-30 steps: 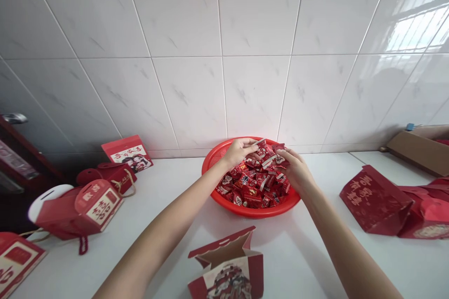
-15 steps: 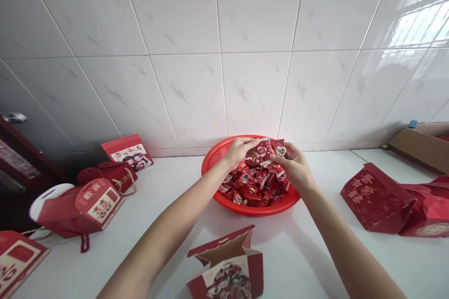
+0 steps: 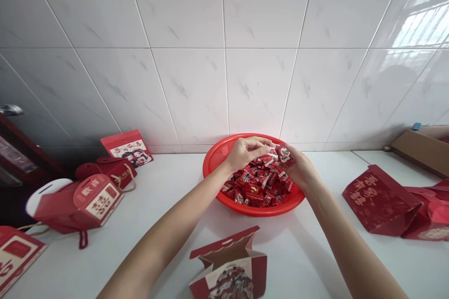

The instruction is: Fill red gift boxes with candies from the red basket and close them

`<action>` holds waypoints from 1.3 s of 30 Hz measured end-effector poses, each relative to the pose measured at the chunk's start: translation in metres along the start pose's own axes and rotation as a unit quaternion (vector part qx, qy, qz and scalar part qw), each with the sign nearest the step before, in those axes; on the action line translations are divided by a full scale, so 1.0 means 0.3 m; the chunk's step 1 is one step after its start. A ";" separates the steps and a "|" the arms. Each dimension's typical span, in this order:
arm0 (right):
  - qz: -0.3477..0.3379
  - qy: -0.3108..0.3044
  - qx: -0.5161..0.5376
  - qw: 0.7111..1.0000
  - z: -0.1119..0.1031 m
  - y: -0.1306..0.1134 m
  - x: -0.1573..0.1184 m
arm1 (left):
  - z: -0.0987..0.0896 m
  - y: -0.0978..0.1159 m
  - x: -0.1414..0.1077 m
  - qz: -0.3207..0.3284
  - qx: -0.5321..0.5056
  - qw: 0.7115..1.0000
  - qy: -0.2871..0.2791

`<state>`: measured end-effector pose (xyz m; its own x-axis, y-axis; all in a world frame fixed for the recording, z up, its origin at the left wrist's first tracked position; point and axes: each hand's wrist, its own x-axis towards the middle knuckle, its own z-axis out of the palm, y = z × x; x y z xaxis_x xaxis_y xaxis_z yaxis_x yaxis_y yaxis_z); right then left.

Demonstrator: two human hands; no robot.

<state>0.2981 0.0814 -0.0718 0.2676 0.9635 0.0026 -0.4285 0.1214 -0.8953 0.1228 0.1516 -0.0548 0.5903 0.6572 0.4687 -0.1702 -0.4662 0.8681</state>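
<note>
A red plastic basket [image 3: 214, 161] full of small red-wrapped candies [image 3: 257, 187] stands against the wall. Above its far right part, my right hand [image 3: 300, 168] is closed around red-wrapped candy [image 3: 285, 155] with a pale round label facing up. My left hand [image 3: 247, 153] is beside it, thumb and forefinger pinching the white-and-red end of a candy wrapper [image 3: 272, 147]. How many candies lie in my right palm is hidden. Nearer to me stands a red gift box [image 3: 257, 273] with its top open and a printed picture on the front.
Several red gift boxes [image 3: 100, 205] stand at left, with a flat-faced red box [image 3: 131, 149] by the wall. At right are more red boxes [image 3: 380, 201] and a brown cardboard carton [image 3: 419, 152]. A tiled wall [image 3: 259, 88] bounds the white counter [image 3: 168, 173] behind.
My left fingers have shifted slightly right toward my right hand. The candy in my right hand has drawn deeper into the palm, and the labelled candy between my hands no longer shows the same way.
</note>
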 end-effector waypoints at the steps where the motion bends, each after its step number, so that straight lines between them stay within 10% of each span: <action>1: -0.004 -0.001 -0.001 1.000 0.000 0.000 -0.001 | 0.001 -0.005 -0.002 0.004 0.022 1.000 0.000; 20: -0.053 -0.002 0.011 0.999 0.008 -0.010 -0.025 | -0.026 -0.051 0.027 -0.069 0.057 0.974 0.208; 39: -0.019 -0.047 -0.047 0.998 0.012 0.017 -0.019 | -0.008 -0.054 0.009 -0.107 -0.055 0.993 0.012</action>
<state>0.2912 0.0773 -0.0747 0.1987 0.9772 0.0750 -0.3359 0.1398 -0.9314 0.1252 0.1623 -0.0672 0.6038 0.7482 0.2750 -0.1298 -0.2480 0.9600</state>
